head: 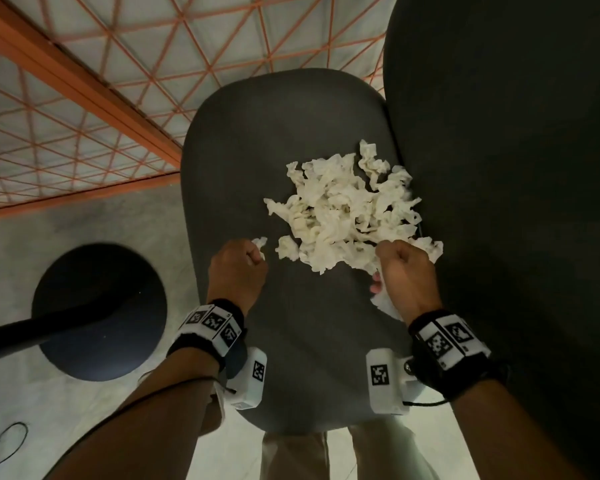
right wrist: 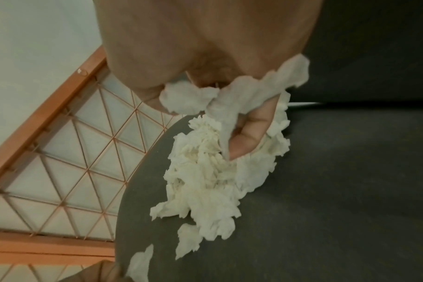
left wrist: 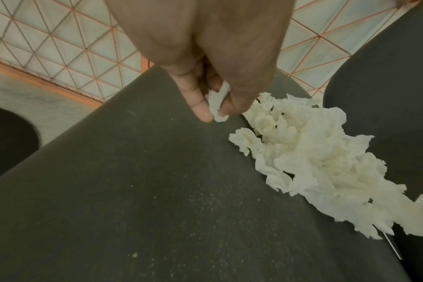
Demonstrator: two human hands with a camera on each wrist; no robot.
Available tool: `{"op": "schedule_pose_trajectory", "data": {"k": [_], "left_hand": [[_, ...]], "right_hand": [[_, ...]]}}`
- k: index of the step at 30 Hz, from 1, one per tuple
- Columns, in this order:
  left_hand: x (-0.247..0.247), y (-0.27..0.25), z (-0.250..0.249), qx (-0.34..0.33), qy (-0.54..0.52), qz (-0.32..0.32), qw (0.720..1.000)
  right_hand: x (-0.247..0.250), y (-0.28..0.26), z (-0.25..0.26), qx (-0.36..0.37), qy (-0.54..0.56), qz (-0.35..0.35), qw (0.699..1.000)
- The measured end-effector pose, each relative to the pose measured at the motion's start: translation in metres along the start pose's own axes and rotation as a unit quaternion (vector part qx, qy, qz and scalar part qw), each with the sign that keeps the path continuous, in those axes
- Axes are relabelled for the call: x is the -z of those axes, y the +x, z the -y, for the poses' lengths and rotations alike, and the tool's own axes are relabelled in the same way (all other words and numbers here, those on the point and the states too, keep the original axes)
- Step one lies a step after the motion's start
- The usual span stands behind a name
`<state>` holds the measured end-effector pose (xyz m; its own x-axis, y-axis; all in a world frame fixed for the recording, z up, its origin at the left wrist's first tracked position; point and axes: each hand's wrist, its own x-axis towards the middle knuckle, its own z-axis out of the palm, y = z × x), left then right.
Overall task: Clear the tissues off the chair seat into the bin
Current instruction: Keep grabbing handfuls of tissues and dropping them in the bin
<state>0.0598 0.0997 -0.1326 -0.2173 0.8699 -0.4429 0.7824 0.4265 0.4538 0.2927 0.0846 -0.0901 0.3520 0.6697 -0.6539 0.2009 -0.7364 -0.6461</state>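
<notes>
A heap of crumpled white tissues lies on the dark grey chair seat, toward its right side by the backrest. My left hand is at the heap's near left edge and pinches a small tissue scrap between thumb and fingertips. My right hand is at the heap's near right edge, its fingers curled round a wad of tissues that still joins the heap. The round black bin stands on the floor left of the chair.
The chair's dark backrest rises at the right. An orange-framed grid panel lies beyond the seat on the left. A black bar crosses over the bin. A thin cable lies on the pale floor.
</notes>
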Motion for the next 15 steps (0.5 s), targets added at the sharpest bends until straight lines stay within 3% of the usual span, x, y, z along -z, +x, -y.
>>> {"op": "schedule_pose_trajectory", "data": {"k": [3,7,12,15], "left_hand": [[0.003,0.003,0.002,-0.031,-0.011,0.014,0.999],[0.002,0.003,-0.006,-0.057,-0.049,0.04,0.996],[-0.008,0.005,-0.016,-0.044,-0.023,0.059,0.997],[-0.019,0.005,-0.018,-0.017,-0.006,0.061,0.998]], "right_hand": [[-0.014,-0.008,0.001,-0.035,0.02,0.016,0.999],[-0.03,-0.009,0.004,-0.015,-0.031,0.042,0.999],[-0.047,-0.003,0.011,-0.016,-0.087,0.031,0.996],[-0.051,0.002,0.019,-0.056,-0.111,0.035,0.992]]}}
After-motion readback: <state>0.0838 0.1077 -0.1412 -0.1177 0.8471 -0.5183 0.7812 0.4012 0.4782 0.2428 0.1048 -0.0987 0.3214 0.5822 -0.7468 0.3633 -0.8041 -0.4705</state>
